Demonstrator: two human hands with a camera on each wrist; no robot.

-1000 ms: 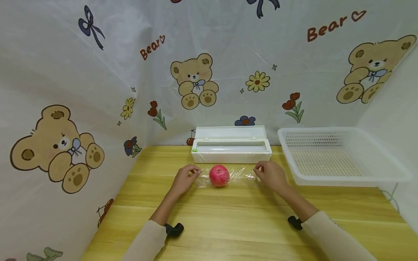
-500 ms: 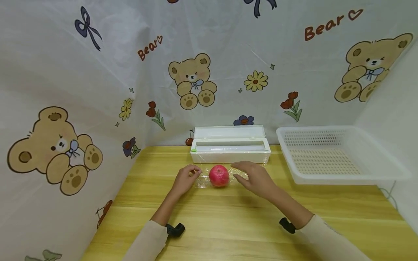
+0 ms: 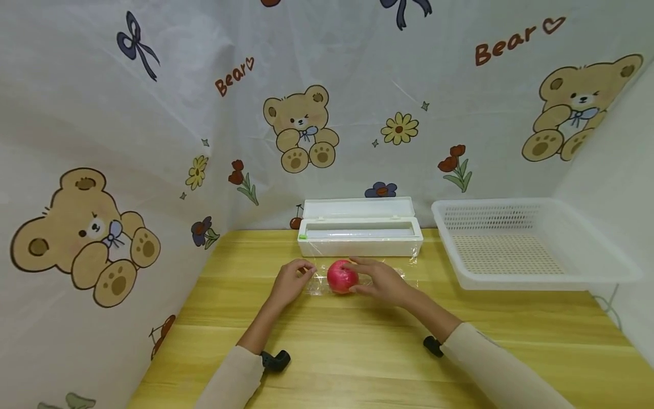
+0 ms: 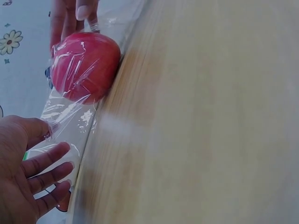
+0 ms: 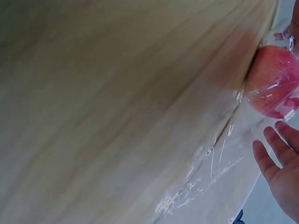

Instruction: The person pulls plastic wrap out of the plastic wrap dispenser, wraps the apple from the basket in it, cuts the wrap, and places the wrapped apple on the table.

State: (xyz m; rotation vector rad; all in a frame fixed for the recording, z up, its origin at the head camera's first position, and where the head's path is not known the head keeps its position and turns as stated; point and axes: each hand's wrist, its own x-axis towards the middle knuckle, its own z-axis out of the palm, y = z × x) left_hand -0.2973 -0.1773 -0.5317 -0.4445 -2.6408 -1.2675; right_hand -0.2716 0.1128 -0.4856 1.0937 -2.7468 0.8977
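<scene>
A red apple (image 3: 341, 277) sits on the wooden table, with clear cling film (image 4: 70, 114) drawn over it and creased. Left of the fruit, my left hand (image 3: 291, 280) pinches the film's edge between thumb and index finger; its other fingers spread apart in the left wrist view. My right hand (image 3: 383, 283) is at the apple's right side, fingertips over its top and thumb low at its front. In the right wrist view those fingers look straight and spread beside the wrapped fruit. More loose film (image 5: 201, 179) lies out to the right.
Behind the apple stands a white cling film box (image 3: 360, 247), its lid raised and a roll inside. A white plastic basket (image 3: 536, 284) is at the right. A patterned bear cloth (image 3: 214, 113) hangs behind the wooden table (image 3: 352, 352).
The right hand has let go of the film's right end and moved left to the apple, its fingers opening on the way. The left hand has kept its hold on the film.
</scene>
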